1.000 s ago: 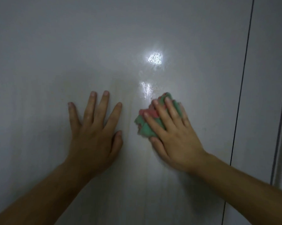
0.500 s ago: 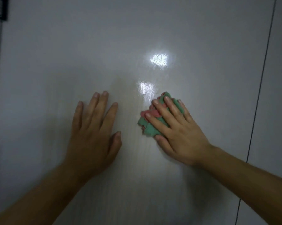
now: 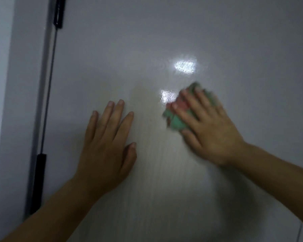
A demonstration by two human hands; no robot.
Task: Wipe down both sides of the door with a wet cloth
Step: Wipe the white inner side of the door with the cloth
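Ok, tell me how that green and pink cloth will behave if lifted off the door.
Probably floppy: the cloth is bunched in folds under the right hand. Likely light, since flat fingers alone pin it to the door.

Two hands (image 3: 105,151) (image 3: 212,133), one cloth (image 3: 176,122), one door (image 3: 147,35)

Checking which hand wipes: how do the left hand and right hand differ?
The left hand lies bare and flat on the door; the right hand presses a green and pink cloth against it. The left hand looks sharp; the right hand is blurred. Both have straight fingers pointing up.
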